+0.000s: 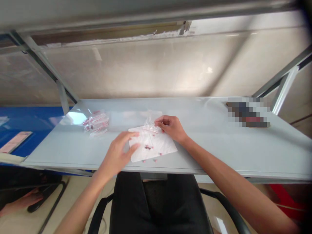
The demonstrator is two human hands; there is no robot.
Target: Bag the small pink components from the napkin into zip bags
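Note:
A white sheet lies near the front edge of the grey table, with several small pink pieces and one small dark piece on it. Two more pink pieces rest on the table just in front of the sheet. My right hand pinches a clear plastic bag at the sheet's far edge; the bag lies partly over the sheet. My left hand hovers at the sheet's left side, thumb and fingers apart, with nothing visible between them.
Several clear bags with pink contents lie in a pile on the left of the table. A pixelated dark object sits at the far right. Metal shelf posts flank both sides. Another person's hand shows at lower left.

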